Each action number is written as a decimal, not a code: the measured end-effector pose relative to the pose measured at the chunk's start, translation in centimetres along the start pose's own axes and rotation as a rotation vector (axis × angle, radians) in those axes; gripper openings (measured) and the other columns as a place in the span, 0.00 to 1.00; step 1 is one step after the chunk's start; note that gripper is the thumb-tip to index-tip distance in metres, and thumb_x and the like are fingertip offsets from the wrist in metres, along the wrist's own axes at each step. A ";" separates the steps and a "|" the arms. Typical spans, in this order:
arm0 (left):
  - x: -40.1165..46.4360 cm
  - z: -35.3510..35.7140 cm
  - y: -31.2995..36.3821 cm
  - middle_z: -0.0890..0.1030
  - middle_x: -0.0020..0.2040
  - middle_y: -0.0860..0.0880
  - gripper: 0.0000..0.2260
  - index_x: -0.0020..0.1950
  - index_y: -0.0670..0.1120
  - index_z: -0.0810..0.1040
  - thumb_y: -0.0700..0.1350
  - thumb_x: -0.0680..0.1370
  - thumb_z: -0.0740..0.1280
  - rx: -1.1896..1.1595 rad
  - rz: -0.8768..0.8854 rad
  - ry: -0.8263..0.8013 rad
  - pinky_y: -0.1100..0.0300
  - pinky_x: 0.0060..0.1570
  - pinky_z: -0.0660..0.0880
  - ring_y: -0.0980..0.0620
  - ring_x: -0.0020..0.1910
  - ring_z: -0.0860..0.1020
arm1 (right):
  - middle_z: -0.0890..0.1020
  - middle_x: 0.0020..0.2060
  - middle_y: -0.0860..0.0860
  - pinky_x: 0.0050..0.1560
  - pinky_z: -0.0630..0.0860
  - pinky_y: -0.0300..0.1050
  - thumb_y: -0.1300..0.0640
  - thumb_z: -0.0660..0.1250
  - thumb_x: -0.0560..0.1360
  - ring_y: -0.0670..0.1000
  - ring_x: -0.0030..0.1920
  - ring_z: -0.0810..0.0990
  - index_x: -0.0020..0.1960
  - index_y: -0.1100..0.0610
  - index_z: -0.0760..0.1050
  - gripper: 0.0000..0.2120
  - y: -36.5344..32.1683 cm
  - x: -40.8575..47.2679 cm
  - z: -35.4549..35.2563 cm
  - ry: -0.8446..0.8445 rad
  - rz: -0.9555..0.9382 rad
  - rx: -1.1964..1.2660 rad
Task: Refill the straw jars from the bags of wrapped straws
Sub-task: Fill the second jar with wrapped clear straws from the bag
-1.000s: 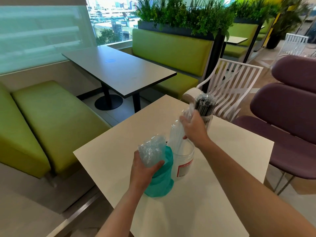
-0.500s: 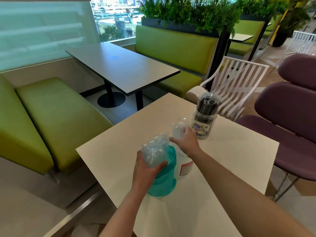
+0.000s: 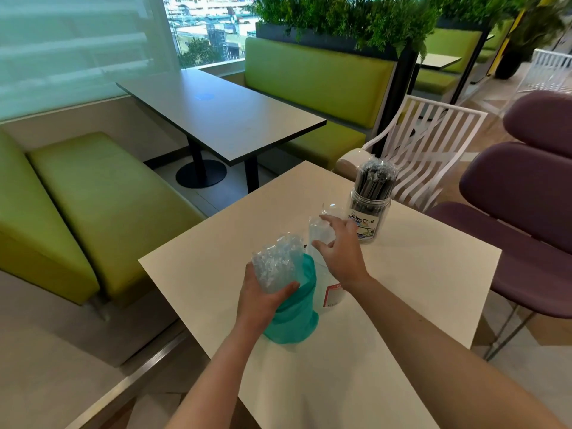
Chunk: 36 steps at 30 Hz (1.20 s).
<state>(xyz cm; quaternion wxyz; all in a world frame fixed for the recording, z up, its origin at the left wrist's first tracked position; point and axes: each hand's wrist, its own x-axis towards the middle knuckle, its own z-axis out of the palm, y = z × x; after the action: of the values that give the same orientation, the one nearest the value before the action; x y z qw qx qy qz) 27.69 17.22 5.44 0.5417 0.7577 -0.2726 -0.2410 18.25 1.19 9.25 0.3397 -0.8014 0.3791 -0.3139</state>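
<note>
Where the right hand [image 3: 339,253] spreads its relaxed fingers over the clear straw jar [image 3: 325,283], most of that jar is hidden — only a red-edged label and the wrapped straws [image 3: 320,232] above show. Left hand [image 3: 263,300] grips a crinkled clear bag [image 3: 275,263] atop the teal bag [image 3: 294,317] on the beige table [image 3: 402,305]. Half a second ago the right hand clasped those wrappers; the dark-straw jar [image 3: 368,212] behind stands unchanged.

Green benches [image 3: 102,193], grey table [image 3: 223,116], purple chairs [image 3: 526,193], daylit window [image 3: 213,23].
</note>
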 end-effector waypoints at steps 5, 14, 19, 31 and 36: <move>-0.2 -0.6 -0.2 0.71 0.59 0.61 0.39 0.65 0.62 0.60 0.60 0.63 0.79 -0.027 -0.002 -0.031 0.61 0.53 0.70 0.55 0.59 0.72 | 0.66 0.61 0.50 0.49 0.79 0.37 0.59 0.72 0.74 0.48 0.45 0.77 0.68 0.48 0.67 0.26 -0.7 -2.7 0.2 0.162 -0.066 0.023; -0.7 -1.0 -0.8 0.74 0.60 0.61 0.43 0.68 0.60 0.64 0.65 0.58 0.79 -0.035 0.012 -0.097 0.59 0.55 0.75 0.55 0.60 0.75 | 0.73 0.60 0.43 0.40 0.78 0.33 0.65 0.67 0.75 0.47 0.46 0.77 0.75 0.48 0.61 0.32 -1.0 -5.2 0.7 -0.344 0.159 0.273; -1.1 -0.9 -0.5 0.73 0.56 0.66 0.36 0.65 0.61 0.63 0.55 0.64 0.80 -0.052 0.007 -0.108 0.64 0.52 0.73 0.58 0.56 0.74 | 0.74 0.55 0.51 0.37 0.74 0.33 0.55 0.69 0.76 0.46 0.44 0.75 0.63 0.55 0.70 0.17 -1.0 -5.5 0.4 -0.373 0.187 0.164; -1.4 -0.2 0.0 0.73 0.55 0.63 0.35 0.65 0.61 0.62 0.55 0.65 0.80 -0.057 0.007 -0.059 0.62 0.53 0.73 0.56 0.56 0.74 | 0.79 0.53 0.47 0.52 0.78 0.39 0.51 0.63 0.80 0.47 0.54 0.78 0.61 0.48 0.68 0.11 -1.0 -6.7 -0.9 -0.301 0.211 0.333; -1.5 0.0 0.1 0.74 0.56 0.60 0.35 0.64 0.60 0.63 0.54 0.65 0.80 -0.070 0.008 -0.054 0.61 0.55 0.73 0.54 0.57 0.75 | 0.79 0.43 0.45 0.37 0.73 0.30 0.52 0.70 0.76 0.44 0.44 0.78 0.58 0.54 0.74 0.13 -1.5 -6.3 -1.6 -0.375 0.240 0.280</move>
<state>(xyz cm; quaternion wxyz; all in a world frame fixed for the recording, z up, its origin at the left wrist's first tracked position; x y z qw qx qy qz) 26.57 18.14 5.62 0.5613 0.7303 -0.2817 -0.2688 14.34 6.61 9.75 0.5467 -0.7399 0.3547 -0.1667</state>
